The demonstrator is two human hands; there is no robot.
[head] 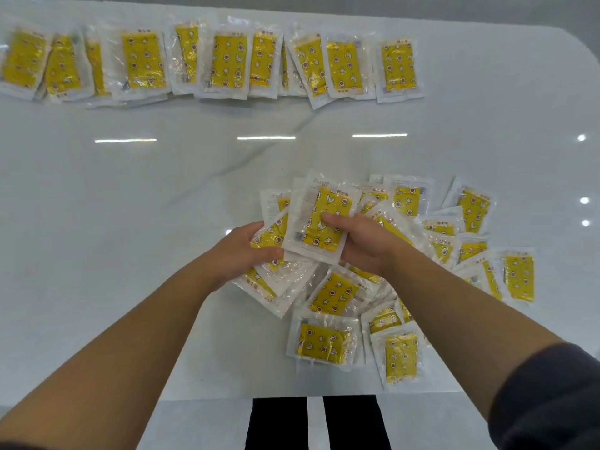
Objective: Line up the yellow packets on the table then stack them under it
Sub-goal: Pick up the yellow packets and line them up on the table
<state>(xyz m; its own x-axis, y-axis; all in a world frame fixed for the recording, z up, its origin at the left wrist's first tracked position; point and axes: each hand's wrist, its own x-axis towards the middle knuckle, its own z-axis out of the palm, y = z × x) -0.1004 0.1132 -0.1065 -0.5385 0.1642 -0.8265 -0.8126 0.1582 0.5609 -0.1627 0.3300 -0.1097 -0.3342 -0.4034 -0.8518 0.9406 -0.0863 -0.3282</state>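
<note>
Several yellow packets in clear wrappers lie in a row [227, 60] along the far side of the white table [130, 190], overlapping one another. A loose heap of the same packets [438, 241] spreads over the near right part of the table. Above that heap, my left hand [243, 251] grips a small bunch of packets [272, 235] from below. My right hand [360, 241] pinches the top packet [321, 222] of that bunch, thumb on its yellow face.
The table's near edge [292, 397] runs just before my legs in black trousers [311, 423]. The table's far right corner is rounded. Ceiling lights reflect off the glossy marble top between the row and the heap.
</note>
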